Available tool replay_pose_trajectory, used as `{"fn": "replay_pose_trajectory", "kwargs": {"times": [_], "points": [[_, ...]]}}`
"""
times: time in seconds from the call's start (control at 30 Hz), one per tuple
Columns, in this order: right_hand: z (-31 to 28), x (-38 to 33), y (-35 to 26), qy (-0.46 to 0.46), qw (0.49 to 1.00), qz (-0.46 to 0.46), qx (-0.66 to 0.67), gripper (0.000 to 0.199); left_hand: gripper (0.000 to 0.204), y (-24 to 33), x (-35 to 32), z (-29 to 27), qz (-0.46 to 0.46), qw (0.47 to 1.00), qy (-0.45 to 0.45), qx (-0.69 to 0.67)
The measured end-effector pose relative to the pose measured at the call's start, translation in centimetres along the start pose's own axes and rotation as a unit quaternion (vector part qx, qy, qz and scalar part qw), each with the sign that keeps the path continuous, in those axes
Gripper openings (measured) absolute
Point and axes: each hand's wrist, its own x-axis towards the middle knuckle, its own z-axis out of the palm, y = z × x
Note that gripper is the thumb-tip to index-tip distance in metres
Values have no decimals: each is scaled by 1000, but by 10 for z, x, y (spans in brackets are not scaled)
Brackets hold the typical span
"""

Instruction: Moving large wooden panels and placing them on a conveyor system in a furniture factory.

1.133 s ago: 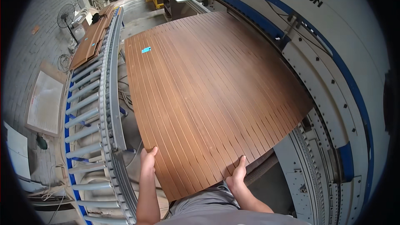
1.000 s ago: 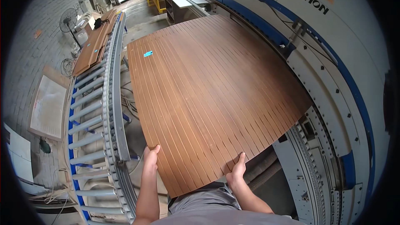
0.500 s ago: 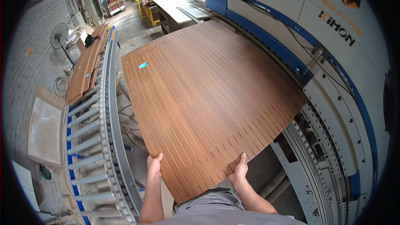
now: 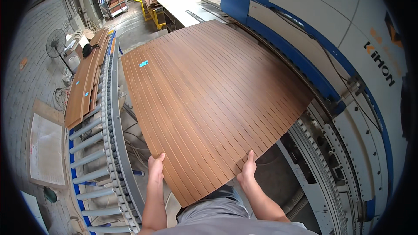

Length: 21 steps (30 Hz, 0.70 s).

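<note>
A large brown wood-grain panel [image 4: 209, 100] with parallel grooves fills the middle of the view, tilted so its near corner points at my body. My left hand [image 4: 156, 167] is closed on its left edge, thumb on top and the other fingers hidden beneath. On the near right edge my right hand [image 4: 247, 167] grips in the same way, thumb up on the face. A small blue sticker [image 4: 143, 64] lies near the panel's far left corner.
A roller conveyor [image 4: 93, 161] runs along my left, with similar brown panels [image 4: 87, 76] stacked on its far part. The white and blue machine [image 4: 322, 21] stands close on the right. Beyond are a white-topped table [image 4: 187, 11], a yellow cart [image 4: 150, 15] and a standing fan [image 4: 56, 45].
The panel has shifted slightly left and away from the machine, still in both hands. The view has turned a little, so the machine and conveyor sit differently.
</note>
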Motion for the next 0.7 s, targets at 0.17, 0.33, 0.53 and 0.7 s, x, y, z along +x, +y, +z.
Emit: {"fn": "replay_pose_trajectory", "kwargs": {"times": [0.17, 0.33, 0.53, 0.7], "points": [[61, 32, 5, -7, 1000, -10, -10, 64, 35, 18, 67, 7, 6, 1000, 14, -9], [123, 66, -2, -17, 1000, -18, 1, 63, 35, 53, 119, 32, -6, 999, 46, 21], [200, 114, 6, -60, 998, 23, 11, 61, 32, 92, 194, 51, -10, 997, 80, 8], [275, 140, 11, -98, 995, 2, 25, 60, 32, 119, 278, 54, -10, 999, 40, -1]]}}
